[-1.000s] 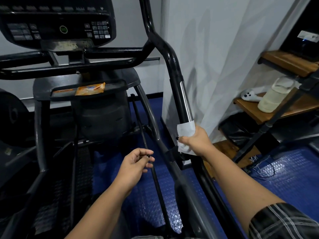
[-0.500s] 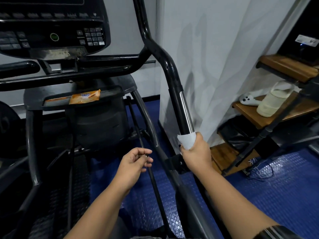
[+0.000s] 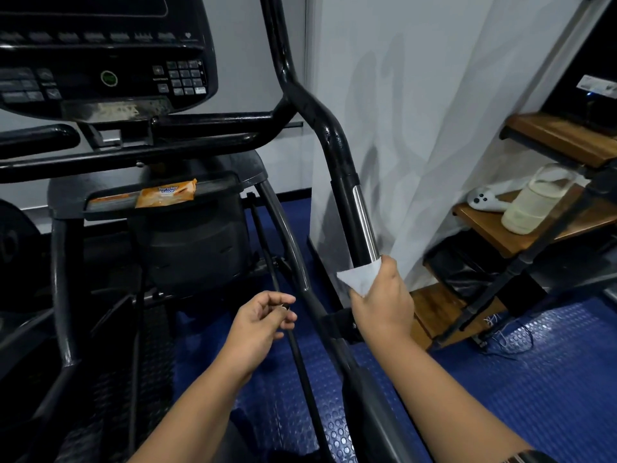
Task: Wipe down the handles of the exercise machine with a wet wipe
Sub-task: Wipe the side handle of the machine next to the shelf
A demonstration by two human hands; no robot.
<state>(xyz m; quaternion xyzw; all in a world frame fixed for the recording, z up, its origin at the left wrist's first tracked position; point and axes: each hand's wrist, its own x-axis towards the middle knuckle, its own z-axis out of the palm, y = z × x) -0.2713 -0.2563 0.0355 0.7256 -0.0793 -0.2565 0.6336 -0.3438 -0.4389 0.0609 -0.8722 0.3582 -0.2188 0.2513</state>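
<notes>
The machine's right handle [image 3: 337, 152] is a black bent tube with a chrome strip [image 3: 364, 222] on its lower stretch. My right hand [image 3: 384, 302] grips this handle just below the chrome strip, with a white wet wipe [image 3: 359, 278] wrapped round the tube under my fingers. My left hand [image 3: 257, 324] hovers to the left at the same height, fingers loosely curled, holding nothing. A second black handle end [image 3: 36, 140] shows at the far left, under the console [image 3: 100, 61].
An orange pack of wipes [image 3: 167, 194] lies on the machine's tray. A white curtain [image 3: 434, 128] hangs just right of the handle. Wooden steps [image 3: 534, 225] at the right carry a white controller [image 3: 482, 200] and a pale jug [image 3: 534, 205]. Blue studded floor [image 3: 534, 379] lies below.
My right hand with the wipe has slid a little down and round the handle near the chrome strip's lower end. The left hand has hardly moved.
</notes>
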